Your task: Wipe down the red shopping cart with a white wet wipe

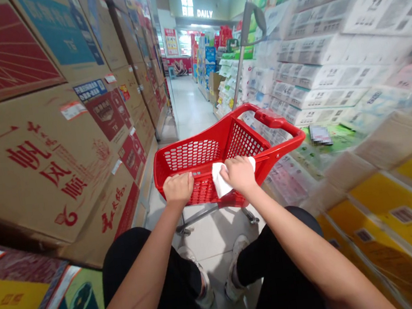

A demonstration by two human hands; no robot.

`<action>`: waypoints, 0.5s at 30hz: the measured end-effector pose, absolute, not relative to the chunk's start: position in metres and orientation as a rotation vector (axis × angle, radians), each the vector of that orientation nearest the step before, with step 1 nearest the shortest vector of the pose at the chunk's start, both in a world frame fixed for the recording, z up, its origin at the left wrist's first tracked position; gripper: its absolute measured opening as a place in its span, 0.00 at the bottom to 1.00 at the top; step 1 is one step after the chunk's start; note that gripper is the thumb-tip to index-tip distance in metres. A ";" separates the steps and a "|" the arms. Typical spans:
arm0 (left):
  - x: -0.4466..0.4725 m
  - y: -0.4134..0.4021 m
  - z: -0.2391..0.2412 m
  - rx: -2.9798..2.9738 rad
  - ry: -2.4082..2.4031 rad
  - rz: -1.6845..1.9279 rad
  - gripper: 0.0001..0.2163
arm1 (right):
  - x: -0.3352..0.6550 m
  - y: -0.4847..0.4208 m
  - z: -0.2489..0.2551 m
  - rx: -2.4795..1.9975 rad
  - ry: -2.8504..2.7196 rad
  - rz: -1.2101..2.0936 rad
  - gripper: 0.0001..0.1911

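Observation:
A red plastic shopping cart [192, 152] stands sideways in front of my knees, its handle pointing right. My left hand [179, 188] is closed over the cart's near side rim. My right hand [239, 173] is closed around a white sheet [222, 185], a tissue or thin cloth, pressed against the same rim farther right. I cannot tell whether the right fingers also grip the rim under the sheet. Inside the basket, the red lattice floor shows between my hands.
Stacked cardboard boxes [42, 164] wall the left side. On the right are piled white tissue packs [317, 80] and yellow cartons [397, 211]. A metal pole [242, 52] rises behind the cart. The tiled aisle [188, 96] runs ahead.

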State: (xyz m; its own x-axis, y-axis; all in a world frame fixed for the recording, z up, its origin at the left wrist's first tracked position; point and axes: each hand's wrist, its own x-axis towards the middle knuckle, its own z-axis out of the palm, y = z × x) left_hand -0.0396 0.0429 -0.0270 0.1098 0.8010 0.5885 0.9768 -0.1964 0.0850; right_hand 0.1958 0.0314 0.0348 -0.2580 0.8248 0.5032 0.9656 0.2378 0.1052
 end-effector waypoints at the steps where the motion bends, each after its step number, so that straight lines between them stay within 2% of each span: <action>1: -0.042 0.044 -0.027 -2.066 -1.744 -0.757 0.26 | 0.211 0.032 0.040 -1.670 -2.153 -0.613 0.18; 7: -0.049 0.049 -0.027 -2.024 -1.786 -0.790 0.26 | 0.255 0.032 0.058 -1.689 -2.073 -0.757 0.17; 15: -0.030 0.043 -0.026 -1.989 -1.834 -0.825 0.25 | 0.160 0.030 0.022 -1.610 -2.152 -0.538 0.16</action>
State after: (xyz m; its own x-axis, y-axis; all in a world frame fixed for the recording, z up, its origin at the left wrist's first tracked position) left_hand -0.0299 0.0427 -0.0260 0.0135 0.7998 0.6001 0.9797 -0.1307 0.1522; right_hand 0.1596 0.0305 0.0223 -0.2582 0.8093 0.5275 0.9623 0.2634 0.0669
